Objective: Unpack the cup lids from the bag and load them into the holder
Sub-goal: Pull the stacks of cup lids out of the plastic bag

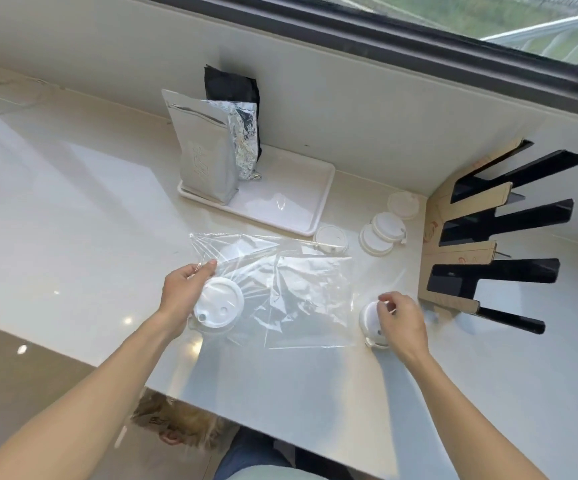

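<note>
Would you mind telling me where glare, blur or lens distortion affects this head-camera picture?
Head view: bright glare spots sit on the glossy counter at the near left edge; the clear plastic bag shows creased highlights that partly veil the lid by the left hand; the right hand looks slightly motion-blurred; the wide-angle lens slants the window frame.

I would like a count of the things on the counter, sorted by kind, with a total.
Cup lids: 6, one in the bag, one under the right hand
Clear plastic bag: 1, held by the left hand
Lid holder: 1
White tray: 1
Pouches: 3
Total: 12
</note>
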